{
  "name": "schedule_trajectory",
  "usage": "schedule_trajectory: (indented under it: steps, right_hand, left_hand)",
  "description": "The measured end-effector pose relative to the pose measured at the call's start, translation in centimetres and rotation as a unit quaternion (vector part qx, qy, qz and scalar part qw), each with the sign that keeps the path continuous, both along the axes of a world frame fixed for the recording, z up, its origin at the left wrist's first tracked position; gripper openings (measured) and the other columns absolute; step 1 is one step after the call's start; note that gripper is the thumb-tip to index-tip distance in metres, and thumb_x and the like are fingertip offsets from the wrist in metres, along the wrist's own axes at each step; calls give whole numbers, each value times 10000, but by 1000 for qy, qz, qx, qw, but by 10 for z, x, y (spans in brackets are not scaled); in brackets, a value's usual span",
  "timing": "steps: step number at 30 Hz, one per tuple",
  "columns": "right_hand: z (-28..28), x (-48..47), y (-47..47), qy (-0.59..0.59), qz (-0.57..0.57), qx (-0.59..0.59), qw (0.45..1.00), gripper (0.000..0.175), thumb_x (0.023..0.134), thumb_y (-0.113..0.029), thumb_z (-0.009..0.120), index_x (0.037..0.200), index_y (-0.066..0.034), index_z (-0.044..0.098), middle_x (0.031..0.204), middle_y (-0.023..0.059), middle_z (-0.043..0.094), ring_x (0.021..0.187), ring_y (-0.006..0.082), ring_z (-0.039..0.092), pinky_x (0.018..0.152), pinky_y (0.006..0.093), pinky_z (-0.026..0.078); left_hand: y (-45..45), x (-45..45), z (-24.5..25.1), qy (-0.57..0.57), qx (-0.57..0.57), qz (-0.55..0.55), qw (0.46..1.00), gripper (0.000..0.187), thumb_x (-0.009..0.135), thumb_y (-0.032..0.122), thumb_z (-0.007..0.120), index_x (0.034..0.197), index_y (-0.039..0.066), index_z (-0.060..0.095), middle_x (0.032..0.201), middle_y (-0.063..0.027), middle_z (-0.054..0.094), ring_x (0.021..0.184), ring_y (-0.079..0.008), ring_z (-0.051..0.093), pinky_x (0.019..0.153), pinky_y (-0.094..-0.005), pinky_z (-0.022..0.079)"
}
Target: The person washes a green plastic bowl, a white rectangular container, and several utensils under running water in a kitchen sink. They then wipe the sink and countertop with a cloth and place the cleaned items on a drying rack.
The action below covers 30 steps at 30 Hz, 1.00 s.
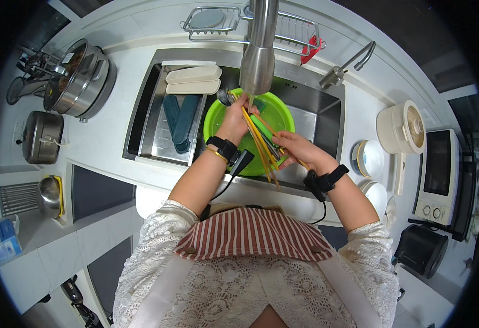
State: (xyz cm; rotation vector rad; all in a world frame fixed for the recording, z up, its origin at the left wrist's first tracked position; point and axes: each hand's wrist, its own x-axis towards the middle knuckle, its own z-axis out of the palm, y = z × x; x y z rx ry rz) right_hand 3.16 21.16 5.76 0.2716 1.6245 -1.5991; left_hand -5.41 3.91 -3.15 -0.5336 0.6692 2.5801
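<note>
My left hand (237,117) grips the upper part of a bundle of yellow and brown chopsticks (262,143), with a metal ladle or spoon head (223,97) sticking out beyond it. Green-handled and metal utensils (264,128) lie among the sticks. On the bundle's right side, my right hand (294,147) has its fingers closed on chopsticks. Both hands are over a bright green plastic basin (289,119) that stands in the steel sink and holds water. Directly above hangs the metal faucet head (257,69), with a stream seen at its outlet.
Left in the sink, a steel drain tray (153,143) holds beige cases (193,80) and dark teal cases (184,123). A small tap (338,76) rises at the back right. Bowls (370,158) and a cream pot (401,127) stand right; a steamer (81,82) stands left.
</note>
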Motion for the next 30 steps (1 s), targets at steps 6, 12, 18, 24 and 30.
schedule_trajectory:
  steps: [6,12,18,24,30]
  right_hand:
    - [-11,6,-11,57,-23,60,996,368,884,-366,470,990,-17,514,727,50,508,672,108,512,473,266,435]
    - [-26,1,-30,186,50,183,964,527,889,-514,341,884,-18,521,594,74,503,445,137,486,411,261,380]
    - [-30,0,-10,-23,-83,-66,994,564,872,-579,305,954,-47,474,725,90,542,591,167,538,545,300,448]
    - [-44,22,-13,-108,-344,-276,891,511,913,-484,271,1116,-45,437,1161,182,495,1110,321,455,908,476,365]
    - [-61,7,-36,-27,-521,-200,829,363,939,-313,275,1071,-8,423,1040,165,519,961,315,523,876,498,421]
  left_hand:
    - [4,7,12,-50,-16,41,998,198,879,242,510,790,67,484,628,-56,460,578,-202,492,564,-343,451]
    - [9,18,13,-39,-17,25,999,237,862,281,541,771,75,466,627,-54,446,546,-203,479,536,-318,444]
    - [-16,-3,21,15,-30,68,997,291,834,297,589,690,111,418,575,-18,408,512,-156,438,504,-315,403]
    - [-11,-16,45,65,-82,219,970,210,833,198,601,746,92,442,607,-18,446,511,-167,467,518,-321,428]
    - [16,3,40,37,-107,200,973,160,852,169,558,794,44,479,654,-61,495,549,-179,503,511,-312,451]
